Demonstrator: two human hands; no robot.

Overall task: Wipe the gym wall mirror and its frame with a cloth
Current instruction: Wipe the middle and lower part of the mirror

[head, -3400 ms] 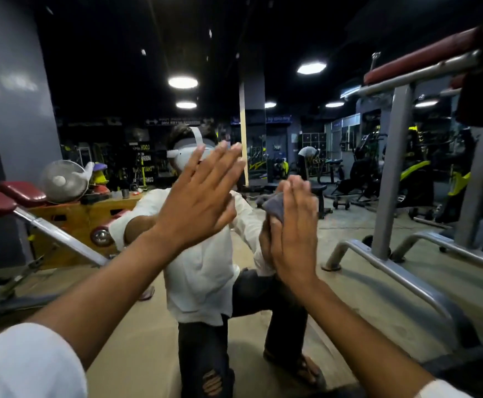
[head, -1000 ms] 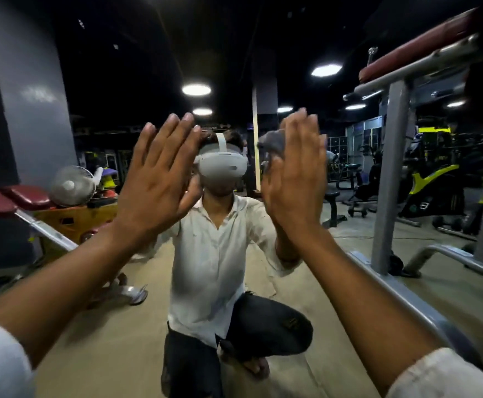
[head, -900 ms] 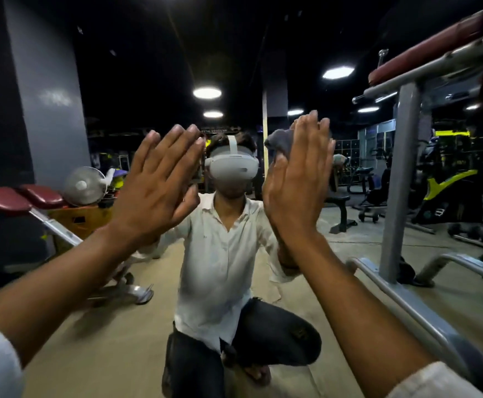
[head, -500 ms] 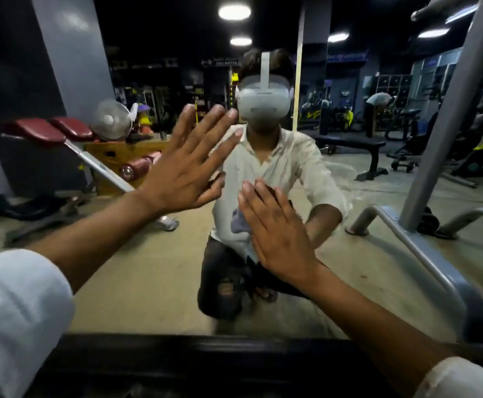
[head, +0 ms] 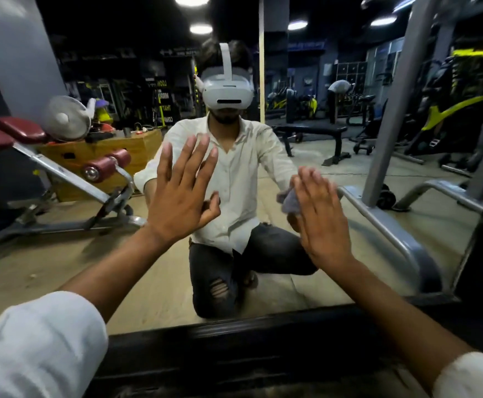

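The left hand [head: 181, 196] lies flat against the glass of the mirror [head: 62, 271], fingers straight and spread, thumb out to the side, holding nothing; the right hand [head: 319, 222] is also flat, fingers straight and close together, pressing a small grey cloth [head: 289, 202] against the glass; the cloth is bunched under the fingertips and shows only at the hand's left edge, low on the mirror and to the right of the left hand; the two hands are apart, at roughly the same height; below them runs the dark lower frame [head: 263, 331] of the mirror, which neither hand touches; white sleeves [head: 33, 346] cover both upper forearms; in the glass a kneeling person in a white shirt and dark torn trousers is reflected, wearing a white headset [head: 227, 89]; reflected behind, on the left, are a red-padded incline bench [head: 19, 133] and a grey fan [head: 66, 117]; grey metal machine legs [head: 378, 219] show on the right.
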